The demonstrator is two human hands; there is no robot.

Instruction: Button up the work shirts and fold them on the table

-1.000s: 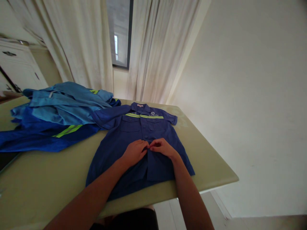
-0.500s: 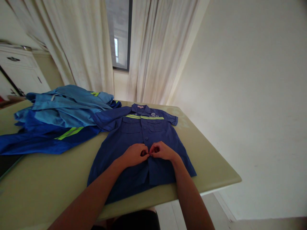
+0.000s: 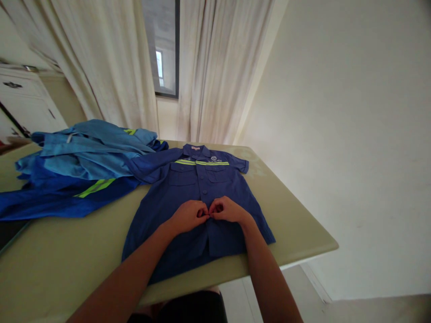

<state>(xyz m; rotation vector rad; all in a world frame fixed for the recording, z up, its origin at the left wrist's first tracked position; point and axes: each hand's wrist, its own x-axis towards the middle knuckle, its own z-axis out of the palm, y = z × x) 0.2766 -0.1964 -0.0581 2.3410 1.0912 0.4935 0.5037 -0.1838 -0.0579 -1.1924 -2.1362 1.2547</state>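
A dark blue short-sleeved work shirt [image 3: 229, 237] lies front side up, its collar away from me. A yellow-green reflective band crosses its chest, with a white emblem above it. My left hand [image 3: 191, 216] and my right hand [image 3: 228, 210] meet at the front placket, below the visible buttons. Both are closed, thumbs and fingers pinching the placket edges, fingertips almost touching. Whatever button sits between the fingertips is hidden. Beneath the hands, the lower placket parts in a narrow slit down to the hem.
On the left, light blue garments [image 3: 94, 152] are heaped over a bright blue one [image 3: 63, 202], touching the shirt's sleeve. The pale green table [image 3: 289, 215] has its front edge close to me. Behind are curtains [image 3: 114, 67]; a wall [image 3: 343, 134] rises at the right.
Both hands stay pinched at the same spot on the placket, with only slight finger movement. The whole view has shifted a little.
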